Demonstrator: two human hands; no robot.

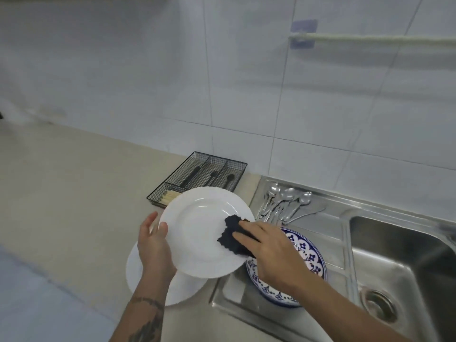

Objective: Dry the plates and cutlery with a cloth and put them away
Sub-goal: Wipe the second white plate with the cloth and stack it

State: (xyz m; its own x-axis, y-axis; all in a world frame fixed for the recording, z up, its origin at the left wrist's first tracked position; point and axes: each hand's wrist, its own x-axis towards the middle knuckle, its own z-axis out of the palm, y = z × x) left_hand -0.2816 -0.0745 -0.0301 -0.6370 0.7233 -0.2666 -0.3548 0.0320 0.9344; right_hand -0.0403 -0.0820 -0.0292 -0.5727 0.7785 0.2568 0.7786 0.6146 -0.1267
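White wall tiles run behind a pale beige surface (74, 193) that meets a steel sink unit (370, 243) on the right. Over the join, the person's left hand (154, 245) holds a white plate (197, 230) by its left rim, thumb on top and fingers underneath, tilted up off the surface. The right hand (269, 253) presses a dark cloth (233, 239) against the plate's right side with fingers laid fairly flat.

Another white plate (153, 287) lies on the surface directly below, and a blue-patterned plate (306, 262) sits on the drainboard just under the right wrist. A cluster of spoons (283, 203) rests on the drainboard further back, and a black wire cutlery tray (197, 176) stands near the wall, already holding some dark-handled pieces.

The risk I see is the one-sided hold. The plate hangs from a single rim grip, and if it is wet, a firm push from the cloth on the opposite edge could lever it out of those fingers. It would drop onto the plate beneath, likely chipping both. A wide wiping sweep could also knock the patterned plate, or carry a sleeveless wrist into the spoons and scatter them toward the basin.
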